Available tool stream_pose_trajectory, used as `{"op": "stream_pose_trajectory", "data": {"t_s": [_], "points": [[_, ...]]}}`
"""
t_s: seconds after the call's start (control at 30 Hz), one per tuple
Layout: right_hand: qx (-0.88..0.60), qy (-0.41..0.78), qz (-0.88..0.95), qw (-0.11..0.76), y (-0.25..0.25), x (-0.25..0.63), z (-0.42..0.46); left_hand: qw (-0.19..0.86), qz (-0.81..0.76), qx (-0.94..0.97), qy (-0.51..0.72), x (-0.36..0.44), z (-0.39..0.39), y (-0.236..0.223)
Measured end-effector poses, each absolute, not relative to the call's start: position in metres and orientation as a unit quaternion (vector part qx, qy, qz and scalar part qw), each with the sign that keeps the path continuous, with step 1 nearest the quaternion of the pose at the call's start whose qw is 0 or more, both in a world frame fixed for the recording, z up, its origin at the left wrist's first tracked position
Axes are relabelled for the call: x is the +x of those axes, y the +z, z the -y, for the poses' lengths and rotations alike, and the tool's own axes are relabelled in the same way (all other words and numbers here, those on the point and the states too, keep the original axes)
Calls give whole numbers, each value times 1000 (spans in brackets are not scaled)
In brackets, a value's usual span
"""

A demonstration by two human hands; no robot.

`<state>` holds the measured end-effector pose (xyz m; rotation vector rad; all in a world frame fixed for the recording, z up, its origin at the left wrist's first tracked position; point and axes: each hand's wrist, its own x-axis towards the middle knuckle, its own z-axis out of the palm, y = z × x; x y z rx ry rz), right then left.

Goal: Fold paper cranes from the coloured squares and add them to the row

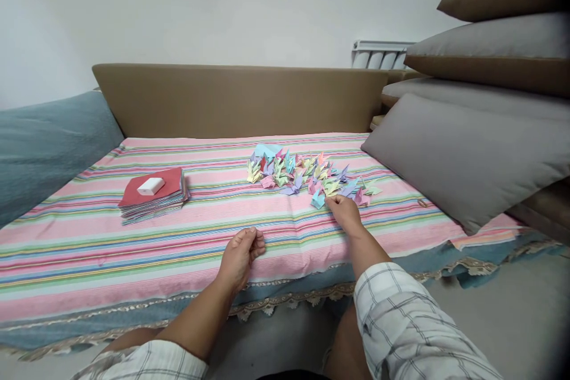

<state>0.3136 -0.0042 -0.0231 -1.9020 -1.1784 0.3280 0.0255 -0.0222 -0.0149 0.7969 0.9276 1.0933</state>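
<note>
Many small folded paper cranes (298,173) in pastel colours lie in a loose cluster on the striped cloth. At the cluster's near edge, my right hand (344,211) pinches at a paper crane, thumb and forefinger together. Its fingers partly cover that crane. A light blue crane (317,199) lies just left of the fingertips, and a pale yellow one (331,188) just above them. My left hand (240,254) is over the cloth's front part, left of the cranes, with its fingers curled in and nothing visible in them.
A stack of square paper (154,205) with a red top sheet carries a small white box (150,186) on the left. Grey cushions (472,154) are piled at the right. A brown backrest (240,101) closes off the rear, and the striped cloth (214,214) covers the seat.
</note>
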Motion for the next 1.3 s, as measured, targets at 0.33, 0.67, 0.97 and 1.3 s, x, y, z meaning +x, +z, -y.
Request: {"op": "stream_pose_trajectory", "data": {"t_s": [0.33, 0.67, 0.97, 1.3], "points": [[-790, 135, 430, 416, -20, 318, 4, 683, -415, 363, 478, 24, 22, -15], [-815, 93, 389, 419, -21, 314, 3, 681, -414, 367, 480, 24, 23, -19], [-729, 40, 439, 524, -10, 283, 12, 650, -419, 423, 473, 23, 21, -16], [-577, 127, 700, 402, -17, 226, 38, 99, -633, 627, 443, -69, -48, 15]]}}
